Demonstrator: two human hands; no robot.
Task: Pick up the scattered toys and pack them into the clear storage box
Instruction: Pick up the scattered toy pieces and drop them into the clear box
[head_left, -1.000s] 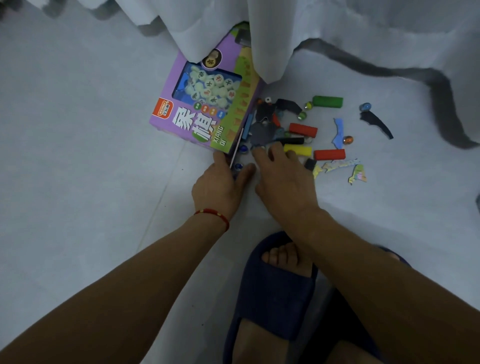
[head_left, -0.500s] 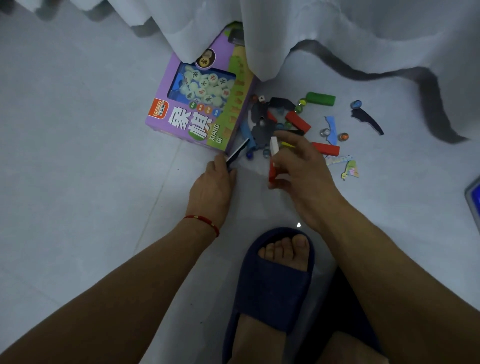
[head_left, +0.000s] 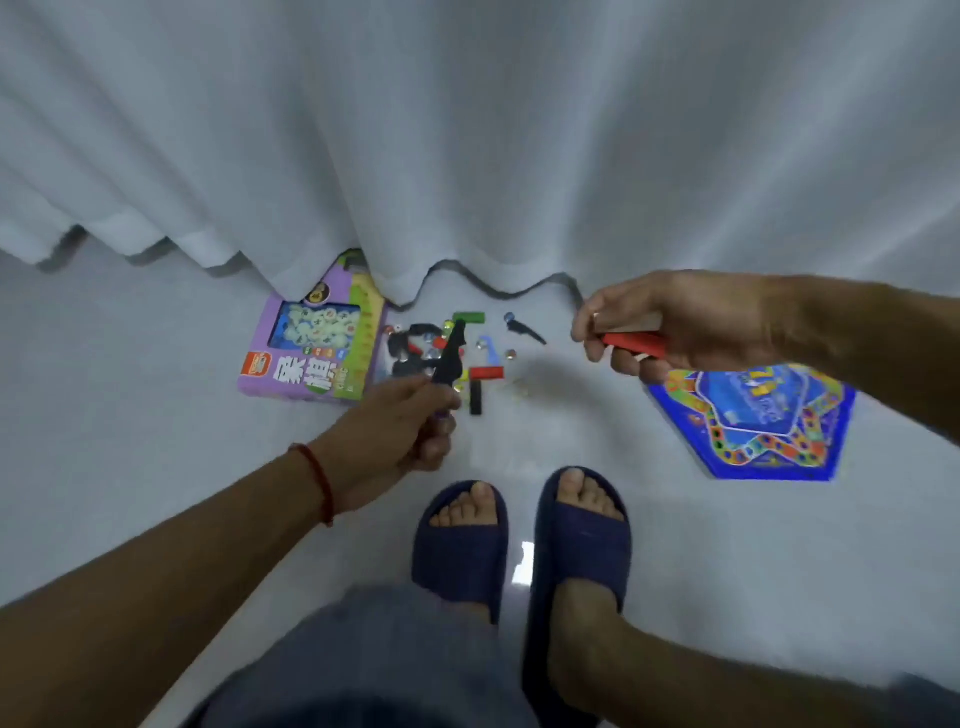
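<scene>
left hand grip clamped on black piece, centre | right hand grip clamped on red block, right

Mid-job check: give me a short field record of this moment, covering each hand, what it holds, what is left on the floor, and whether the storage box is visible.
left hand: raised, grip shut on a flat black jagged piece
right hand: raised at right, grip shut on a red rectangular block with pale sticks
floor pile: green block, another red block, black block, marbles and dark scraps, blurred
purple boxed chess set: on the floor, far end under the white curtain
blue hexagonal game board: flat on the floor at right
clear storage box: not in view
</scene>
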